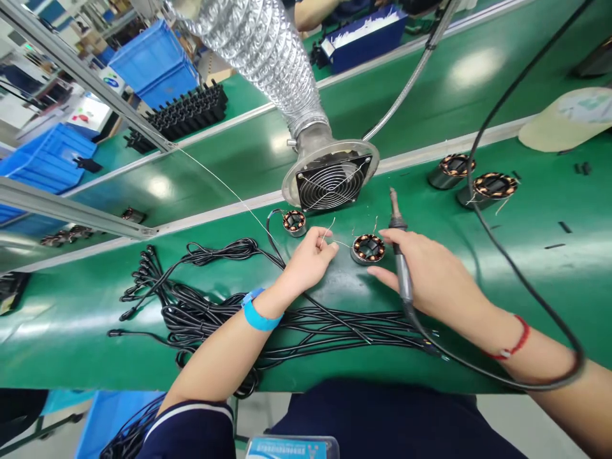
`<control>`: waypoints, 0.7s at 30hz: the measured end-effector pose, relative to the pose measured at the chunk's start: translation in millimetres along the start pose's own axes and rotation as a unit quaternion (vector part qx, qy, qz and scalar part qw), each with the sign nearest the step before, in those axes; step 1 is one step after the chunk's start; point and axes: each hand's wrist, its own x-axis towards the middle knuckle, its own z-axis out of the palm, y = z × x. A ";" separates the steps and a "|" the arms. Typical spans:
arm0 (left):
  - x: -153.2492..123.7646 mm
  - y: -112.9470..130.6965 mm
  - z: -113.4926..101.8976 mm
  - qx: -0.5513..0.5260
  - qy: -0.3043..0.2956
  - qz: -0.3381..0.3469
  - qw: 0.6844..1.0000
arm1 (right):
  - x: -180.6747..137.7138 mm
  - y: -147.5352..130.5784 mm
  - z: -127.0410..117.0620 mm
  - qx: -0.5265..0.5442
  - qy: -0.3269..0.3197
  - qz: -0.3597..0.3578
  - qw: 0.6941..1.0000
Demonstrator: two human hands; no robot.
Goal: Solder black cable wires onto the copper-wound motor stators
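Observation:
My left hand [313, 258] is closed in a pinch on a thin solder wire [342, 243], which reaches toward a small motor stator [368, 249] with copper windings. My right hand [425, 271] holds a soldering iron [402, 268] between thumb and fingers, its tip pointing up and away from me. The thumb and index fingertip of that hand are beside the stator's right side; whether they touch it I cannot tell. Beyond my left hand stands a second stator [294, 223] with a dark cable at its left side.
Bundled black cables [201, 312] cover the bench's left and front. A fume-extractor fan [332, 185] hangs beyond the stators. Two larger stators [492, 188] stand at the right, near a pale round-ended object [564, 121]. The iron's cord [530, 280] loops over my right forearm.

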 end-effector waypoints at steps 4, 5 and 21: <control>6.8 -4.5 -2.3 0.046 -0.040 0.023 0.998 | 8.3 -9.8 14.8 -0.015 -0.010 0.038 0.999; 7.3 -3.6 -3.9 0.051 -0.052 0.025 0.997 | 9.9 -8.9 16.2 -0.017 -0.012 0.039 0.999; -4.3 10.9 -9.0 0.135 -0.196 0.073 0.968 | -16.3 -2.4 6.4 0.166 -0.047 -0.013 0.985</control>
